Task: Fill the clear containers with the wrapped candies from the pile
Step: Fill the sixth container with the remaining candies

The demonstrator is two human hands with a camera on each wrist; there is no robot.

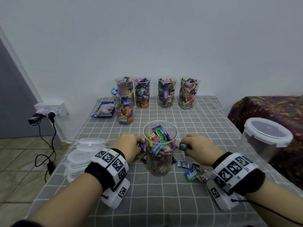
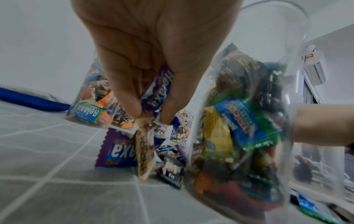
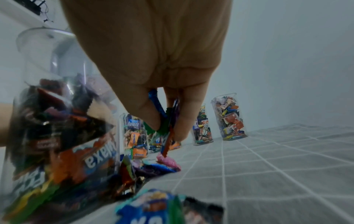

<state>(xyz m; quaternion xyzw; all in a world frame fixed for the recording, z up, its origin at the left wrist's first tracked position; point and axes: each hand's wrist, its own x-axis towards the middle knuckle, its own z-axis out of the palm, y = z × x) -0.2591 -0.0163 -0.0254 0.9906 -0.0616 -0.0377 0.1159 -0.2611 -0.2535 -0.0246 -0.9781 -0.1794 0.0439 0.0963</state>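
Observation:
A tall clear container (image 1: pixel 159 149), mostly full of wrapped candies, stands at the middle of the table. My left hand (image 1: pixel 129 147) is just left of it and pinches wrapped candies (image 2: pixel 159 92), a purple Relaxa one and a tan one that hangs below. My right hand (image 1: pixel 196 149) is just right of the container and pinches a few candies (image 1: pixel 184 146), green and blue among them (image 3: pixel 164 121). Loose candies (image 1: pixel 191 171) lie on the cloth by the right wrist, and more lie at the container's base (image 2: pixel 114 150).
Several filled clear containers (image 1: pixel 166 92) stand along the far edge of the table. A blue candy bag (image 1: pixel 103 111) lies at the back left. Stacked clear lids (image 1: pixel 85 154) sit at the left edge. A large lidded tub (image 1: pixel 265 138) stands at the right. The grey checked cloth (image 1: pixel 147 197) covers the table.

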